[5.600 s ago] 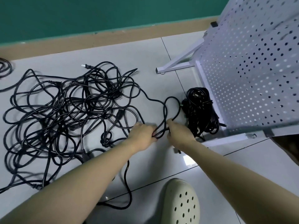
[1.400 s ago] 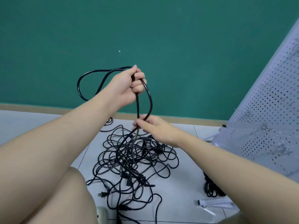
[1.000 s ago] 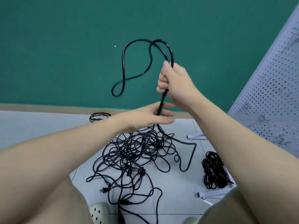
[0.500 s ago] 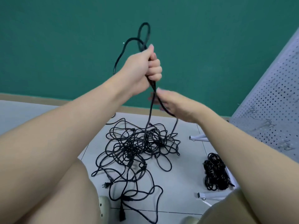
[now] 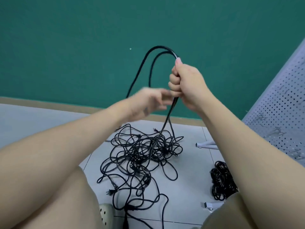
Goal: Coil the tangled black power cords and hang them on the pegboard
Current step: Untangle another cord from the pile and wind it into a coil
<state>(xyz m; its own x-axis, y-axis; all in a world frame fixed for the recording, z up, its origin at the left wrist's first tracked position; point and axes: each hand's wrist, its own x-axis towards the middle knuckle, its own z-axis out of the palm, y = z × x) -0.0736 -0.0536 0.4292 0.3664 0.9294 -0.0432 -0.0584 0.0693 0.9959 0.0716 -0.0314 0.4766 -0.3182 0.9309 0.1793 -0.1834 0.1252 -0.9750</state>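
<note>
right grip [image 5: 184, 83] closed in a fist round black cord [image 5: 143, 63], looping above it before green wall. left grip [image 5: 148, 101] blurred, fingers loose beside cord, state unclear. tangled cords [image 5: 142, 156] on floor; coiled bundle [image 5: 221, 180] near pegboard [image 5: 280, 116].

- My right hand [image 5: 186, 83] grips the raised cord [image 5: 148, 63], whose loop arches over the air between my hands.
- The tangled pile [image 5: 142, 151] covers the floor [image 5: 186, 187] straight ahead.
- Bare tile lies between that pile and the coiled bundle [image 5: 221, 180] (by the pegboard [image 5: 280, 113], which walls my right).
</note>
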